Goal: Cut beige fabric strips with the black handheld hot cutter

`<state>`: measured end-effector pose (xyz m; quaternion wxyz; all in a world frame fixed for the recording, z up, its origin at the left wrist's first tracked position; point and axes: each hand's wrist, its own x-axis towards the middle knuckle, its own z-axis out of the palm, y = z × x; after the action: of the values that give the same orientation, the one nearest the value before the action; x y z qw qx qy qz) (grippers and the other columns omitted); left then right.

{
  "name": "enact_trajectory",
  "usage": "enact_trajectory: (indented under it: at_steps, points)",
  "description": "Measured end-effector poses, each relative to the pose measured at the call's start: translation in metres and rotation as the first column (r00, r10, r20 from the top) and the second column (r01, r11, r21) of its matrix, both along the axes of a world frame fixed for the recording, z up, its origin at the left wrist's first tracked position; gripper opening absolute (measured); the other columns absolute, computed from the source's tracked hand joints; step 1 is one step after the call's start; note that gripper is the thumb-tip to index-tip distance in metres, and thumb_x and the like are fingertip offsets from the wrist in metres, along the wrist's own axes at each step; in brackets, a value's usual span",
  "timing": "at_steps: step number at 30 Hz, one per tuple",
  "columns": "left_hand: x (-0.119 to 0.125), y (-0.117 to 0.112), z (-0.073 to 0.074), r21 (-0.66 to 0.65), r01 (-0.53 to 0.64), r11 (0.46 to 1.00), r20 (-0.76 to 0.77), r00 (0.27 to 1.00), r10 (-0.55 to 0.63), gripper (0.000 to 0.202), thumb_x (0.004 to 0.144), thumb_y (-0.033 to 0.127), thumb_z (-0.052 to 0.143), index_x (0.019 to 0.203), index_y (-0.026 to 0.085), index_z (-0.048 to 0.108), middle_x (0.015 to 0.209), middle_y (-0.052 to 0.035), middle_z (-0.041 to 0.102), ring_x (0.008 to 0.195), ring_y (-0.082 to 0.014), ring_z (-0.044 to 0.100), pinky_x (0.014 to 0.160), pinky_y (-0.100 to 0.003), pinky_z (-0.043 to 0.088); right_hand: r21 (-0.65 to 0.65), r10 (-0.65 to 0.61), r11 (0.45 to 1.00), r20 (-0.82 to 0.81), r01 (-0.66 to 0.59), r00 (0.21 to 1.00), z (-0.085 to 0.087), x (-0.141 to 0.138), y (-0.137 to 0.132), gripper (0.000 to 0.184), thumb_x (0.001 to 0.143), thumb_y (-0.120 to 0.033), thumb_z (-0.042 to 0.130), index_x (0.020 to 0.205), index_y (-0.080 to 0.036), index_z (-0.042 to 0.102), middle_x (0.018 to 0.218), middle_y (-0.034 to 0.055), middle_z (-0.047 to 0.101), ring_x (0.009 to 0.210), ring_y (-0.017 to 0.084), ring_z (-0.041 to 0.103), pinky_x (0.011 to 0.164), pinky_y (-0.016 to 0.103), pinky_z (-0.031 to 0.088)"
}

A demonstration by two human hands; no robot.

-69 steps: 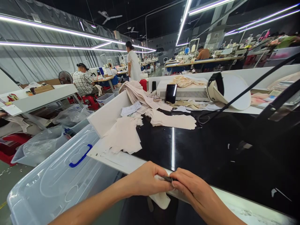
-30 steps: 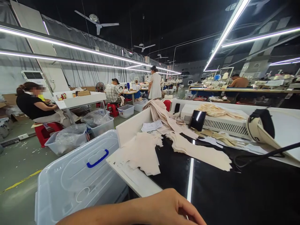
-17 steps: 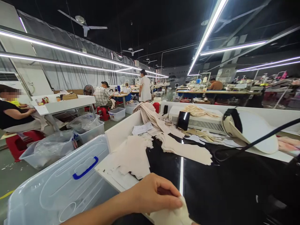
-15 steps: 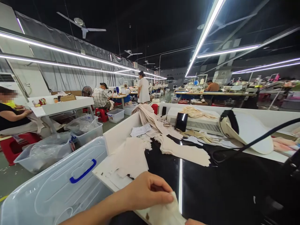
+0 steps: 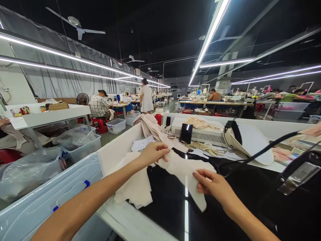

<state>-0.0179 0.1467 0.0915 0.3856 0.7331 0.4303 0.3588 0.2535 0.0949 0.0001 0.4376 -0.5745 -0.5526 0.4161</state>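
My left hand (image 5: 153, 153) pinches the upper left end of a cream fabric piece (image 5: 187, 177) held stretched over the black worktable (image 5: 225, 207). My right hand (image 5: 213, 184) grips the same piece at its right side, lower down. The fabric hangs slightly between the two hands. A loose pile of cream cut pieces (image 5: 135, 187) lies under my left forearm at the table's left edge. More folded cream fabric (image 5: 150, 129) is heaped at the far left corner.
A white box-shaped machine (image 5: 200, 134) and a dark phone (image 5: 186, 133) stand at the back. A white visor-like piece (image 5: 248, 142) with a black cable lies at the right. A clear lidded bin (image 5: 37, 207) sits left of the table. Other people work at distant tables.
Both hands have come up from the near table edge and reached forward, spreading the cream piece between them. The camera view has tilted and shifted right.
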Motion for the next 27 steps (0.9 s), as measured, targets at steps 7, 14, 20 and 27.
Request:
enact_trajectory:
  at_steps: [7, 14, 20, 27]
  points:
    - [0.013, 0.042, -0.027, 0.257, 0.005, 0.966, -0.109, 0.994, 0.024, 0.021, 0.099, 0.031, 0.063, 0.103, 0.018, 0.079, 0.11, -0.0047, 0.082, 0.105, -0.0213, 0.073, 0.096, -0.028, 0.053, 0.511, -0.361, 0.835, 0.232, 0.202, 0.903, 0.007, 0.021, 0.057, 0.05, 0.09, -0.063, 0.053, 0.107, -0.022, 0.075, 0.119, 0.0153, 0.075, 0.113, 0.036, 0.07, 0.108, 0.053, 0.052]
    - [-0.001, 0.041, -0.074, 0.267, 0.159, 0.95, -0.362, 0.931, -0.054, 0.023, 0.103, 0.025, 0.062, 0.116, 0.022, 0.082, 0.123, -0.0048, 0.083, 0.115, -0.0244, 0.075, 0.107, -0.033, 0.053, 0.48, -0.214, 0.872, 0.554, -0.099, 0.805, -0.031, 0.032, 0.052, 0.036, 0.099, -0.046, 0.047, 0.097, -0.026, 0.077, 0.111, 0.0082, 0.079, 0.096, 0.029, 0.075, 0.082, 0.041, 0.058]
    - [0.004, 0.037, -0.08, 0.271, 0.25, 0.93, -0.486, 0.869, -0.092, 0.03, 0.105, 0.018, 0.06, 0.128, 0.024, 0.079, 0.141, -0.0037, 0.077, 0.134, -0.0232, 0.069, 0.118, -0.032, 0.048, 0.498, -0.274, 0.835, 0.746, -0.235, 0.607, -0.042, 0.048, 0.058, 0.043, 0.096, -0.038, 0.042, 0.1, -0.023, 0.082, 0.107, 0.0142, 0.081, 0.09, 0.038, 0.07, 0.078, 0.053, 0.055]
    - [0.001, 0.029, -0.073, 0.298, 0.248, 0.922, -0.491, 0.868, -0.074, 0.046, 0.103, 0.011, 0.054, 0.144, 0.024, 0.072, 0.149, -0.0034, 0.071, 0.138, -0.0216, 0.067, 0.12, -0.031, 0.048, 0.59, -0.378, 0.713, 0.779, -0.379, 0.501, -0.044, 0.031, 0.029, 0.047, 0.1, -0.027, 0.038, 0.122, -0.022, 0.079, 0.118, 0.0152, 0.08, 0.1, 0.037, 0.075, 0.082, 0.055, 0.062]
